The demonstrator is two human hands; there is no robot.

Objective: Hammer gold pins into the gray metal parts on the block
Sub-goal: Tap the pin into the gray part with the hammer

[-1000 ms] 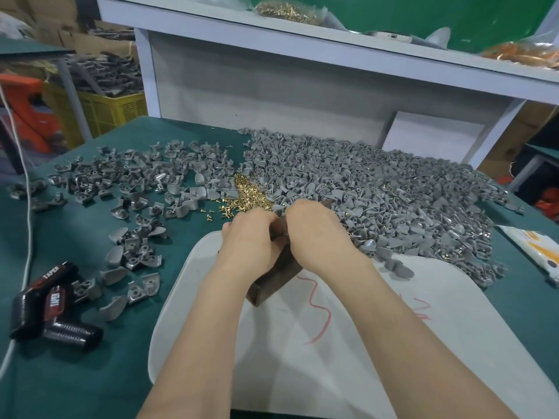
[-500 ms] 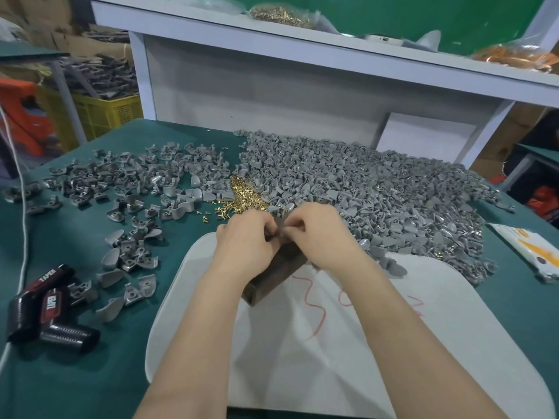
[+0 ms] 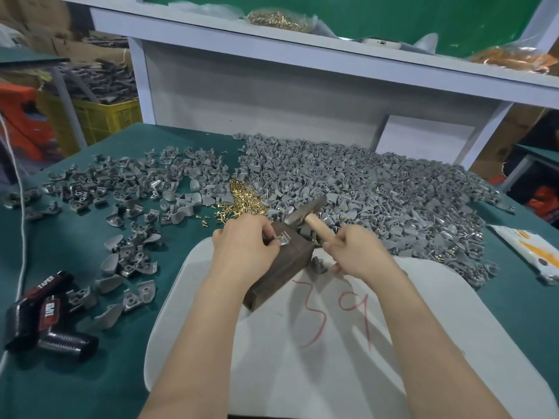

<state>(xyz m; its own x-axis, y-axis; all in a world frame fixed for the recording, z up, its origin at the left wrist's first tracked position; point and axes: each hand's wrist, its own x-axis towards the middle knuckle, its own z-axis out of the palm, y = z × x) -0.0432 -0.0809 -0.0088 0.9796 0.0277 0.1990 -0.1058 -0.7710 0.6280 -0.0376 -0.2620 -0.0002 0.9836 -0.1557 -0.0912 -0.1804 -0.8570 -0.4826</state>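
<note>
On the surface (image 3: pixel 90 373) the block (image 3: pixel 281 272) lay under your left hand (image 3: pixel 242 249), your right hand (image 3: pixel 360 255) clamped round the hammer (image 3: pixel 305 211) just beside it, your left fingers (image 3: pixel 267 234) pinching the gray part (image 3: pixel 285 239) on top, so a short, square tap seemed next.

Dark brown block (image 3: pixel 281 267), lying aslant at centre, far end toward 1 o'clock. One gray metal part (image 3: pixel 284 239) sits on that end, pinched by the left hand (image 3: pixel 242 249). The wooden-handled hammer (image 3: pixel 305 211), gripped by the right hand (image 3: pixel 357 252), hangs just beyond it. Loose gold pins (image 3: pixel 242 199) are heaped at 11 o'clock.
</note>
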